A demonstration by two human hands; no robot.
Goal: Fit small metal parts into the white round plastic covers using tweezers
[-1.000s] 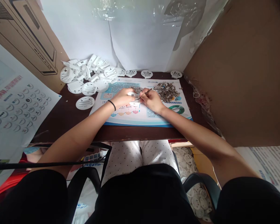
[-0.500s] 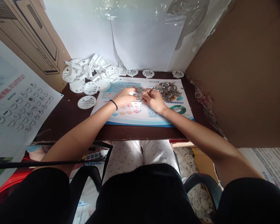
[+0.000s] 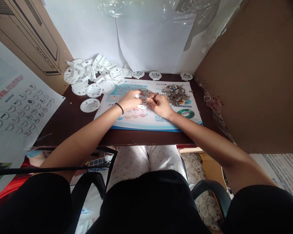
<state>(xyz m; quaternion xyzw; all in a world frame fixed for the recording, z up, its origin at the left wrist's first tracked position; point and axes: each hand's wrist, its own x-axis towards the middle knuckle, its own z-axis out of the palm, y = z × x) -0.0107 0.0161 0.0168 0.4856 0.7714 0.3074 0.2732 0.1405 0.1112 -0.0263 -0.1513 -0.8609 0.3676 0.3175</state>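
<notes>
My left hand point(image 3: 132, 100) is closed on a round white plastic piece point(image 3: 142, 106), held above a printed sheet point(image 3: 146, 125). My right hand point(image 3: 160, 104) pinches a thin dark stick-like tool point(image 3: 154, 96), its lower end at the white piece. The tip is hidden by my fingers. Behind the hands lies a small heap of metal parts point(image 3: 144, 92). A larger heap of small metal parts point(image 3: 177, 95) sits just right of my right hand.
Many round white plastic pieces point(image 3: 94, 90) are piled at the back left of the dark table point(image 3: 146, 139). Several more, such as one white disc point(image 3: 155, 75), line the back edge. Cardboard walls point(image 3: 256, 78) stand at the sides. A box of white pieces point(image 3: 194, 169) is below.
The white piece has turned a little in my left hand. My right hand's tool has shifted slightly to the left and tilts differently. The view has moved slightly.
</notes>
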